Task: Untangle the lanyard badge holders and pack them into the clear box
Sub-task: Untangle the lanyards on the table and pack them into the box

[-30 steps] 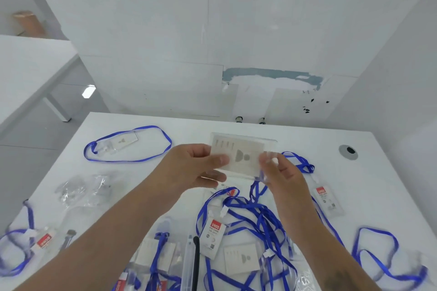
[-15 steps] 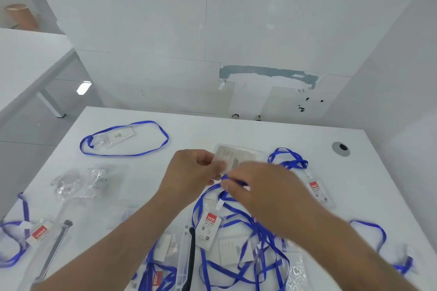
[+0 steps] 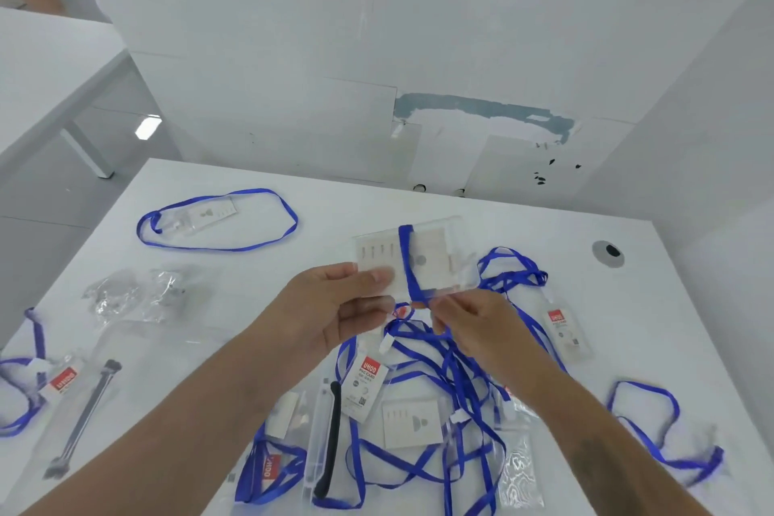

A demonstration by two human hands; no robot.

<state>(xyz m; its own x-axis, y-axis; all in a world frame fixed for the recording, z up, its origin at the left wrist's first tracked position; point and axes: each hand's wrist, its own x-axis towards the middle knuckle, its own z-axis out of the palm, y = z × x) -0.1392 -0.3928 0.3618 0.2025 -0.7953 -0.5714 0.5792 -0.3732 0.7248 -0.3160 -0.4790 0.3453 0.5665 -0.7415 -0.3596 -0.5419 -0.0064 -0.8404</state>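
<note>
My left hand (image 3: 331, 306) pinches one clear plastic badge holder (image 3: 412, 260); right hand (image 3: 469, 318) pinches its blue ribbon lanyard (image 3: 408, 264), wrapping it. Tangled blue heap (image 3: 439, 411) at six o'clock remains unsorted on the white worktop (image 3: 335, 205); I judge most work is left.

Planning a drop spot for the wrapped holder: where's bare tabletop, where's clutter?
Bare table along the far edge, between the laid-out lanyard loop and the cable grommet. Another patch lies between that loop and the crumpled plastic bags. Crowded: the tangled lanyards under both hands, near-centre.
</note>
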